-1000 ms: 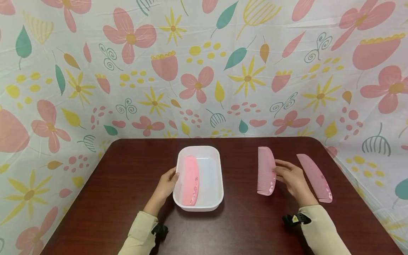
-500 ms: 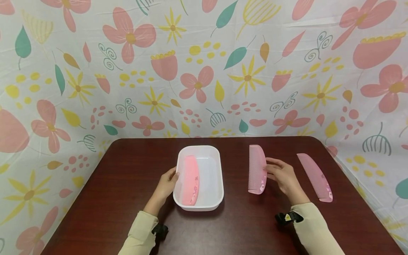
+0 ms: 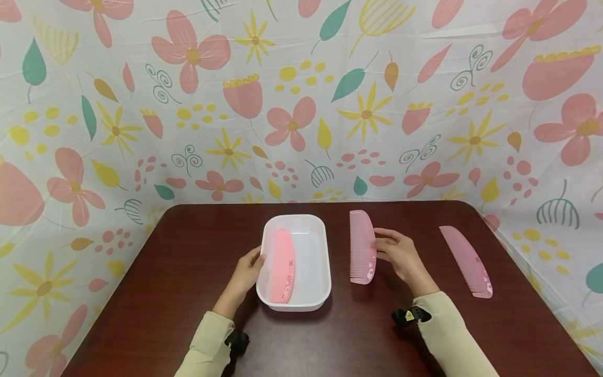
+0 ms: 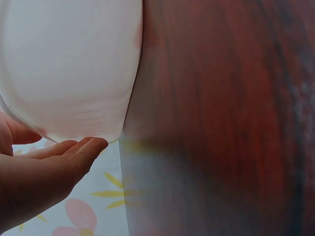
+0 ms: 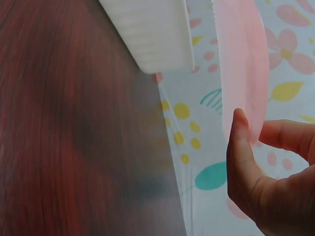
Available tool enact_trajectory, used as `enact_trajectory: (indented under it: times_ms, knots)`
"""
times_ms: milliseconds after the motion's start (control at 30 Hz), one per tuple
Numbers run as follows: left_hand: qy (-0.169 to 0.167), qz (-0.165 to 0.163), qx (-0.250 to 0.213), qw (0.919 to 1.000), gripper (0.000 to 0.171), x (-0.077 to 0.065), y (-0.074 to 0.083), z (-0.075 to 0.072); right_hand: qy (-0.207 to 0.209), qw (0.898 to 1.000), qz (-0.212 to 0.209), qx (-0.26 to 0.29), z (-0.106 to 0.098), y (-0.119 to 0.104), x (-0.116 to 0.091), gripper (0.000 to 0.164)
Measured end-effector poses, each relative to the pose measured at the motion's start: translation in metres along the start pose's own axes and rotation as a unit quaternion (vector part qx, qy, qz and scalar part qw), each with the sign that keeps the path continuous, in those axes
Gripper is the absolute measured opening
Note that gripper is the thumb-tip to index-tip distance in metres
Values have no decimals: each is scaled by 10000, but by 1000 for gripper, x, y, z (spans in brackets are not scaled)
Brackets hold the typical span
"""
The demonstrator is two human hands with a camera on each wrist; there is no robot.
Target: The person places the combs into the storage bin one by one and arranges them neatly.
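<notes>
R hand (image 3: 398,256) pinched pink comb (image 3: 361,247) w/ thumb and fingers. L hand (image 3: 245,276) had relaxed fingers against white tub (image 3: 325,267), another comb (image 3: 281,266) just beyond fingertips.

The worktop (image 3: 188,272) is dark reddish wood-grain with a soft sheen. The tub (image 3: 314,298) looks like smooth, glossy white plastic. All three combs, held (image 3: 361,246), in the tub (image 3: 281,267) and lying apart (image 3: 466,261), look like pink plastic, faintly translucent. The flowered backdrop (image 3: 301,104) looks like thin creased sheeting
</notes>
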State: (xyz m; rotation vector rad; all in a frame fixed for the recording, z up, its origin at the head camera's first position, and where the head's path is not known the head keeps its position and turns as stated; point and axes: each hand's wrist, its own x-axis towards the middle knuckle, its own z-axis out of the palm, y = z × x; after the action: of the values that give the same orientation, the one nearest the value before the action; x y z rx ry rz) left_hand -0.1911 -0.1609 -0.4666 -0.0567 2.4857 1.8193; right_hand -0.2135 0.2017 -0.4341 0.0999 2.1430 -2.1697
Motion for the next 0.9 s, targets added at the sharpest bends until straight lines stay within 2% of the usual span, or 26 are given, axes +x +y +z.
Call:
enact_trajectory:
  times_ms: [500, 900]
  knots:
    - [122, -15, -2, 9999, 42, 0, -3, 0, -150, 9999, 33, -31, 30, -7, 5, 49]
    - [29, -23, 39, 10000, 43, 0, -2, 1, -195, 9995, 84, -245, 51, -7, 8, 46]
